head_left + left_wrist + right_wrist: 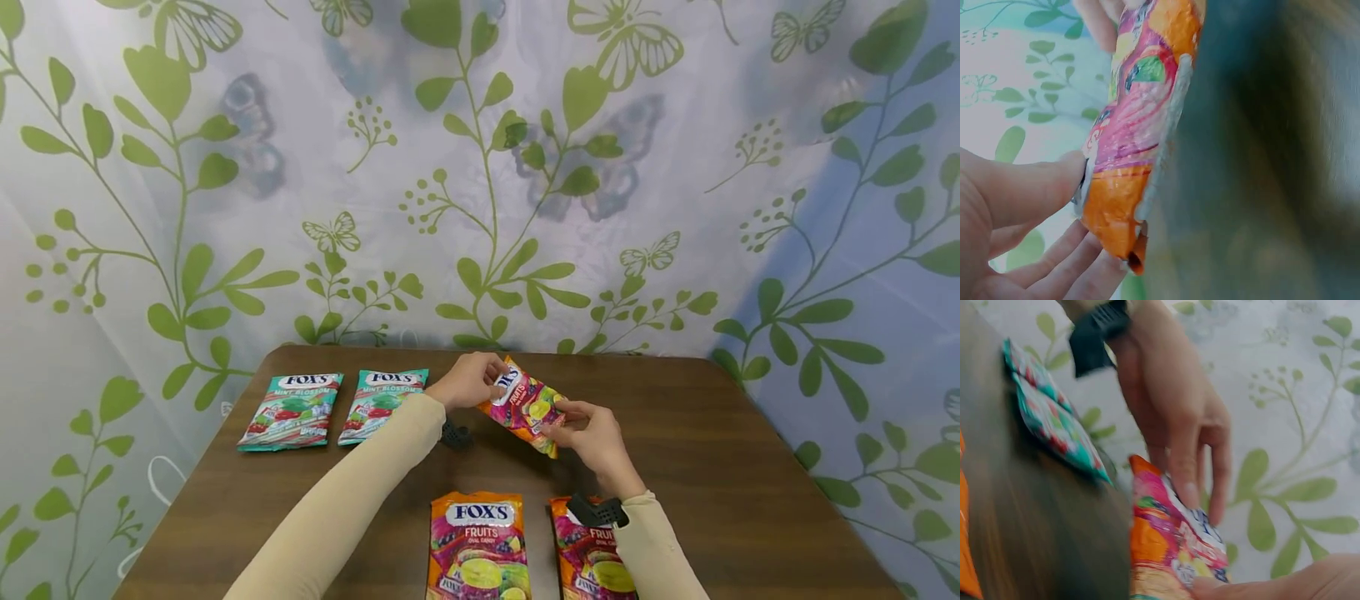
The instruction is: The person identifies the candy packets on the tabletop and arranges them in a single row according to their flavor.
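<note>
- The left hand [471, 380] pinches the FOX'S-logo end of a FOX'S Fruits packet [531, 407], thumb against one side and fingers bent toward the other.
- The right hand [597, 443] pinches the opposite end, thumb on the printed face, fingers curled at the edge.
- That packet slants between both hands over the back-middle of the tabletop [697, 475], its logo end nearer the back edge; whether it touches the wood I cannot tell.
- A dark wrist mount [600, 510] sits at the right wrist, another [455, 435] at the left; both arms wear cream sleeves [348, 500].
- Toward the near edge, which is out of view, lie a middle Fruits packet [478, 546] and a right-hand Fruits packet [588, 554], apart, the latter partly covered by the right wrist mount and sleeve.
- Near the back left corner lie two Mint Blossom packets: the outer one [291, 412] by the left edge, the inner one [382, 406] just beside it, partly behind the left sleeve.
- Behind the back edge hangs a leaf-and-butterfly curtain [420, 275].
</note>
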{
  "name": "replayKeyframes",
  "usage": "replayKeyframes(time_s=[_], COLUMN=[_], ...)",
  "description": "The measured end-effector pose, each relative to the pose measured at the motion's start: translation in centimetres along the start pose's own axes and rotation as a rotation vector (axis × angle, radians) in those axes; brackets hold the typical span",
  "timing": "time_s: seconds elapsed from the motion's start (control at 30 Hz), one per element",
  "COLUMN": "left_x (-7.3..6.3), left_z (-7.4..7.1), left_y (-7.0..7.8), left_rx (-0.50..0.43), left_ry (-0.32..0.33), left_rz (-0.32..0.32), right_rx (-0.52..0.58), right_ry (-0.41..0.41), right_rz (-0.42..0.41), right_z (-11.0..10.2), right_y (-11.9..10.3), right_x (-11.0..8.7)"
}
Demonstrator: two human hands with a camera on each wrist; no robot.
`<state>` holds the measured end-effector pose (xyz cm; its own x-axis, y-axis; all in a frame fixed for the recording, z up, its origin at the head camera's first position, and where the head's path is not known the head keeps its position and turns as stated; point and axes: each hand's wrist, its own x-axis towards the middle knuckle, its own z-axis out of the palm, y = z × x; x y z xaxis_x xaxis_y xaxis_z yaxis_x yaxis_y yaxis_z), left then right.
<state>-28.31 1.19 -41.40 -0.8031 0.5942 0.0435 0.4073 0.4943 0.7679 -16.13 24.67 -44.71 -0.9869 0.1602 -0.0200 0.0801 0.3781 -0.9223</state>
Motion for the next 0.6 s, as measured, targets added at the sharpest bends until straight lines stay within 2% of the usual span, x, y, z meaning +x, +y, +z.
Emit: replayKeyframes(time_s=[0.1,0.27,0.4,0.6], left_x=[0.1,0.5,1.1,2.2], left_z=[-1.2,-3.2,-4.5,-5.7], left_y=[-0.1,0.4,1.2,1.6], left_rx=[0.064,0.216,0.317,0.394], left_ry=[-0.024,-0.063,-0.086,-0.126], left_rz=[0.012,0.031,0.048,0.038], right_rx=[0.089,0.242,0.265,0.250], right_ry=[0.002,0.060,0.135,0.229], right_rz=[-0.007,-0.017,-0.012,-0.015], right_z=[1.1,3.1,4.8,7.8], right_y=[-0.7,-2.1,-3.2,-4.5], right_x=[-0.4,-0.8,-1.2,-1.6])
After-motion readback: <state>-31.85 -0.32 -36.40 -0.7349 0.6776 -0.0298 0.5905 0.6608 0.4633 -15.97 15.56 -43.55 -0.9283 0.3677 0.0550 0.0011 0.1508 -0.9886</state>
